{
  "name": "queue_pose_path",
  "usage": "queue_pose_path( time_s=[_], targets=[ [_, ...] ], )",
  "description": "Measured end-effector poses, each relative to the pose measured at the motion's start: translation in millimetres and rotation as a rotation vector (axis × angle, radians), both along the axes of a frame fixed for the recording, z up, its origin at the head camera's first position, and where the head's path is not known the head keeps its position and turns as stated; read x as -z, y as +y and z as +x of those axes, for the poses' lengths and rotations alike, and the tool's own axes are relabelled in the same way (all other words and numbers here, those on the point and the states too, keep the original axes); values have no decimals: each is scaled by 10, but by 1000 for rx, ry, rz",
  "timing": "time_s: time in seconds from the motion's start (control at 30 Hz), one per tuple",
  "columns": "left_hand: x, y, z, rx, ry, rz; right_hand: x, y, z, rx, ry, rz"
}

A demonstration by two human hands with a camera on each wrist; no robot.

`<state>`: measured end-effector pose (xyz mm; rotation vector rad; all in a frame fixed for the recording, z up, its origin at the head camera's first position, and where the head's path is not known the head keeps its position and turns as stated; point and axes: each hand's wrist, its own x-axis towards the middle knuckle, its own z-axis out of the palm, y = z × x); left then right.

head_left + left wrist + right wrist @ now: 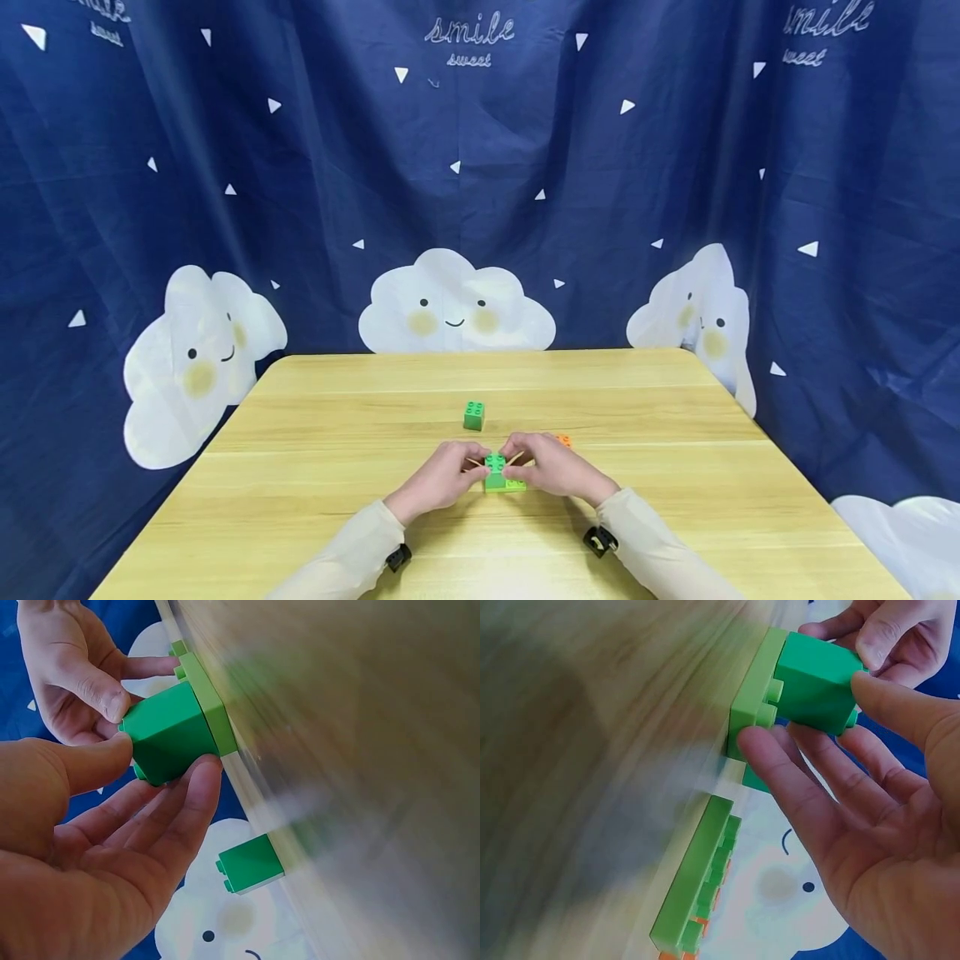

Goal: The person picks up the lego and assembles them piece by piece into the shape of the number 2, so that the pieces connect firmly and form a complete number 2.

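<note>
Midway between the left and right edges of the desk (337,404): green block (169,733) seated on a lime brick (748,694); your right-wrist view catches that brick's bare studs. Your left hand (444,477) and right hand (553,467) meet from both sides, fingers curved, thumbs near its studded top; each grip narrowed to block width, holding it. Past your right hand, that wrist view shows a long lime strip (694,881); head view, just some orange (564,440). Toward the far edge: second green block (474,415), apart.
</note>
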<state>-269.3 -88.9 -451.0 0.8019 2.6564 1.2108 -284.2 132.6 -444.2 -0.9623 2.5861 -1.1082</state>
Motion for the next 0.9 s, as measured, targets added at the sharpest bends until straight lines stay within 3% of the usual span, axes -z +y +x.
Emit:
queue_pose_path(
  time_s=[0.27,0.6,0.9],
  targets=[
    [-8,-9,3,-4,4,-16,-93,58,-9,-1,64,46],
    [-12,-21,-1,-14,-16,-40,-288,325,-121,44,158,11],
    [-14,-22,18,-22,-22,-46,-381,581,-195,91,154,14]
  ],
)
